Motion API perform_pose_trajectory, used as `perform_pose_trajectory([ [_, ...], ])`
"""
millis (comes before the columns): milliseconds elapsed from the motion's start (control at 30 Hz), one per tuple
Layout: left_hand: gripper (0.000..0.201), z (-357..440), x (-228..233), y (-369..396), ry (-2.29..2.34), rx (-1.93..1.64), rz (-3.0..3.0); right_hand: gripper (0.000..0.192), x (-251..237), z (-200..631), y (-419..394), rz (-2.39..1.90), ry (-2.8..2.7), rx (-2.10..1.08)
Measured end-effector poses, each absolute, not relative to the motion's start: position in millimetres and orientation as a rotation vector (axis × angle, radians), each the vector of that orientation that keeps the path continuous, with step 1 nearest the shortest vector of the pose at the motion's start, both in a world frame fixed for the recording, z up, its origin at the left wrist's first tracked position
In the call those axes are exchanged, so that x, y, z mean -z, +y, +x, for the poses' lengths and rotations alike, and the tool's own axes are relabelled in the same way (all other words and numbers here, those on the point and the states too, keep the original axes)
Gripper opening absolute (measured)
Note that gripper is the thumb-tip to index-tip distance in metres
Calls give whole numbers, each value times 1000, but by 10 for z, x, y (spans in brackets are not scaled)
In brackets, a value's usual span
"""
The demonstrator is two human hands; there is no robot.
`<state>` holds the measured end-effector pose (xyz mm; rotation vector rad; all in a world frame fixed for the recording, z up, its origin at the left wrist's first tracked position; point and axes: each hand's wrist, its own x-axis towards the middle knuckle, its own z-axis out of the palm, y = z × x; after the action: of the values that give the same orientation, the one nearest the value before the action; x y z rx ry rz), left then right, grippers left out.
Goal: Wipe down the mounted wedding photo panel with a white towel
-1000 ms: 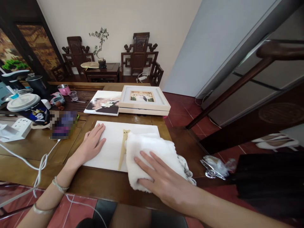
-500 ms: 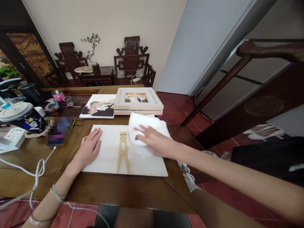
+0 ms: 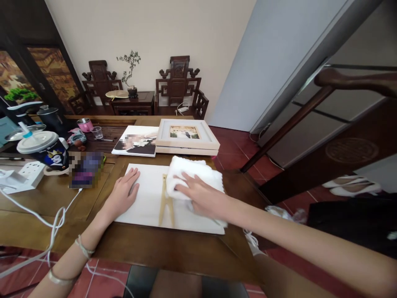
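On the worktop (image 3: 149,244), my right hand (image 3: 198,194) pressing flat on towel (image 3: 192,176), left hand (image 3: 122,196) spread flat on white board (image 3: 149,198), grasping nothing

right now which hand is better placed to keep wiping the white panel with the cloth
Right. The right hand lies on the white cloth over the white panel; the left hand lies flat on the panel's left side.

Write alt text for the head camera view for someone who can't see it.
A person's right hand presses a white towel onto a white board on a wooden table, while the left hand lies flat on the board's left side. A wooden stand leg lies on the board; a framed photo sits behind.
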<state>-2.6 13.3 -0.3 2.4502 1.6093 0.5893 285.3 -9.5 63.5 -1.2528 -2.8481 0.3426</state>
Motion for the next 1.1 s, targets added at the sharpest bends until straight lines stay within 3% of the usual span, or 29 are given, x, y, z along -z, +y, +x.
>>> perform_pose_trajectory([
  [133, 49, -49, 40, 144, 1577, -661, 2444, 69, -452, 2653, 110, -1248, -2838, -294],
  [300, 46, -70, 99, 156, 1566, -732, 2477, 69, -516, 2377, -441, -1165, -3018, -363],
  [467, 47, -74, 99, 147, 1588, -714, 2479, 49, -652, 2316, -876, -912, -3154, -507],
  [667, 46, -71, 95, 131, 1589, -699, 2463, 62, -532, 2338, -249, -1102, -3090, -294],
  [867, 46, -67, 95, 154, 1573, -687, 2461, 61, -473, 2248, 207, -1232, -3042, -38],
  [1100, 48, -55, 59, 164, 1594, -633, 2439, 29, -443, 2110, -703, -943, -3046, -134],
])
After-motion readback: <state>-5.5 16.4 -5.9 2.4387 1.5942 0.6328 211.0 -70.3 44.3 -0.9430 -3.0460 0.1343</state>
